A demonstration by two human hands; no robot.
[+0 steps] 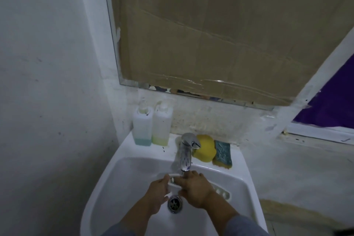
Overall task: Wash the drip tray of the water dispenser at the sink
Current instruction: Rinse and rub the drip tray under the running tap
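The white slotted drip tray lies across the basin of the white sink, under the chrome tap. My left hand grips the tray's left end. My right hand lies palm down on top of the tray's middle, fingers under the spout. Only the tray's left edge and its right end with slots show; the rest is hidden by my hands. I cannot tell whether water is running.
Two clear bottles, one with blue liquid and one with yellow-green liquid, stand on the sink's back left ledge. A yellow sponge and a teal scouring pad lie behind the tap. The drain is between my hands.
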